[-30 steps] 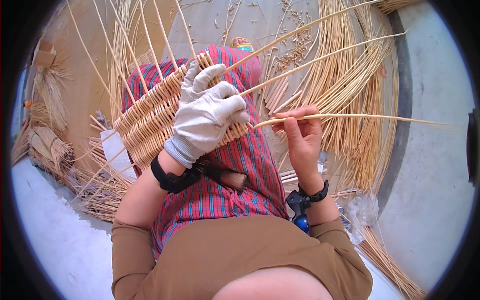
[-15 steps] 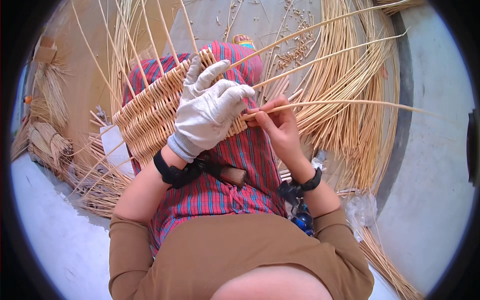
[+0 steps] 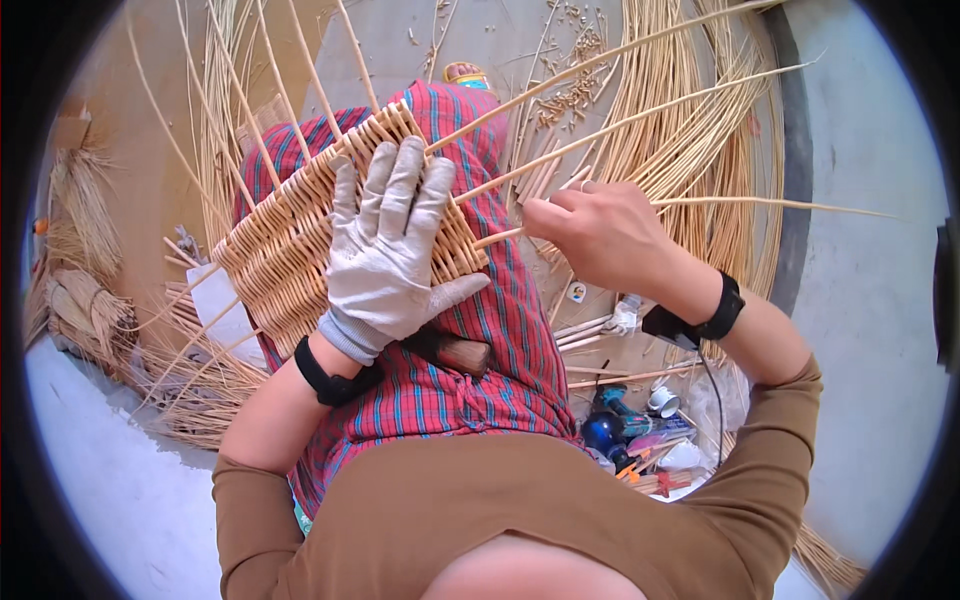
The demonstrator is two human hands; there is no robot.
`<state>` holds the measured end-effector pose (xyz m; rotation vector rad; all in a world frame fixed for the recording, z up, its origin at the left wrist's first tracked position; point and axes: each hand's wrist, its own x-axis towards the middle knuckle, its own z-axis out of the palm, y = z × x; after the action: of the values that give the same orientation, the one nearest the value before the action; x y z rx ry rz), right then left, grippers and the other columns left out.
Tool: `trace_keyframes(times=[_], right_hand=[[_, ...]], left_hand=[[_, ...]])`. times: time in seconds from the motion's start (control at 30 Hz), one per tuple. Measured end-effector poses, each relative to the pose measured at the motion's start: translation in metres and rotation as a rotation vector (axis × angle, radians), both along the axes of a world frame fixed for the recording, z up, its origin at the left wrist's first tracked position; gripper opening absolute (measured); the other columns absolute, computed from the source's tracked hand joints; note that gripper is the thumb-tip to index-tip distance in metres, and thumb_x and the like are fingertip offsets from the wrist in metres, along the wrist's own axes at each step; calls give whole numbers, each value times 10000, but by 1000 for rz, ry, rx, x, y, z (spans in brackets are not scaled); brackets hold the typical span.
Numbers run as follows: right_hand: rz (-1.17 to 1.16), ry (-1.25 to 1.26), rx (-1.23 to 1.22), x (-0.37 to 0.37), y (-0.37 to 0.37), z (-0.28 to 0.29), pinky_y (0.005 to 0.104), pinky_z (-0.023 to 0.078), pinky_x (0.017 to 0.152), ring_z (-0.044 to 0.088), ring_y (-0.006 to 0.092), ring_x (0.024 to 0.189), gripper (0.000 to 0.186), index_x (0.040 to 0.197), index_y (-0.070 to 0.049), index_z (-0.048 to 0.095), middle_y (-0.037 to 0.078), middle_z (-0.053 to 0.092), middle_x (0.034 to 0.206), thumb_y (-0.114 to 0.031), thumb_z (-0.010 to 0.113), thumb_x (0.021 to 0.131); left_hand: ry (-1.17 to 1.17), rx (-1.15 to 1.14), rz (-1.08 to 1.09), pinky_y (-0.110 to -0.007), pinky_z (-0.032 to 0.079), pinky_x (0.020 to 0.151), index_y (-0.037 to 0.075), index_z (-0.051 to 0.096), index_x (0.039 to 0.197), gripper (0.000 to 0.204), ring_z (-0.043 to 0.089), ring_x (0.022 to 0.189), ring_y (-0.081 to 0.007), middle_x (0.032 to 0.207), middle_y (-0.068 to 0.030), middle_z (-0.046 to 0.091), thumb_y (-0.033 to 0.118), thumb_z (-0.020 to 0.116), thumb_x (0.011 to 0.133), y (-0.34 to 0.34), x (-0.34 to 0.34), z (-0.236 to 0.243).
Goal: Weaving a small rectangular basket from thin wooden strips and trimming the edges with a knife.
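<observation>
Now the right hand (image 3: 600, 232) has pulled back toward 3 o'clock, off the woven panel (image 3: 330, 235), its fingers still pinched on 1 thin cane (image 3: 760, 203). Meanwhile the gloved left hand (image 3: 385, 250) stays flat and open on the panel, across the lap.

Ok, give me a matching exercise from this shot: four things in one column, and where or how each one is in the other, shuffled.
Things:
1. left hand
2. right hand
3. woven panel
4. loose cane bundle

States:
A. lies on the floor, curving past the right hand
B. gloved, pressed flat on the weave
C. bare, pinching a thin cane
D. rests on the striped cloth over the lap

Pairs: 1-B, 2-C, 3-D, 4-A
</observation>
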<state>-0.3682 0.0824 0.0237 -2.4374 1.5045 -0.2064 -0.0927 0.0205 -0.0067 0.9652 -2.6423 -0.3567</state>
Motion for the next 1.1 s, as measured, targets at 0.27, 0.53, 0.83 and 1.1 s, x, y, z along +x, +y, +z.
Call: trace_keyframes(times=[0.27, 0.53, 0.83, 1.1], right_hand=[[101, 34, 130, 48, -20, -9, 480, 534, 549, 726, 325, 679, 107, 945, -121, 585, 92, 653, 697, -182, 651, 888], [-106, -261, -369, 63, 21, -3, 419, 547, 737, 675, 254, 909, 269, 1002, -136, 646, 37, 651, 946, -299, 812, 866], [-192, -284, 202, 119, 112, -13, 434, 536, 878, 631, 320, 998, 500, 1251, -62, 653, 119, 649, 1133, -241, 828, 818], [-745, -1042, 491, 72, 174, -5, 328, 523, 818, 617, 167, 915, 372, 1298, -51, 568, 84, 632, 1095, -119, 718, 965]], left_hand=[[62, -65, -33, -588, 215, 1318, 76, 503, 1579, 1034, 386, 1554, -448, 1659, -247, 423, 601, 858, 761, -3, 1, -2], [131, 70, -257, -561, 207, 1335, 183, 634, 1498, 743, 442, 1542, -332, 1562, -72, 589, 491, 807, 845, -33, 19, 19], [-207, -42, -798, -595, 277, 1291, 165, 694, 1317, 666, 500, 1477, -350, 1354, -123, 686, 643, 745, 856, -138, -63, 57], [-208, 7, -570, -514, 407, 1178, 81, 680, 1338, 744, 614, 1317, -381, 1336, -177, 697, 720, 606, 963, -157, -90, 48]])
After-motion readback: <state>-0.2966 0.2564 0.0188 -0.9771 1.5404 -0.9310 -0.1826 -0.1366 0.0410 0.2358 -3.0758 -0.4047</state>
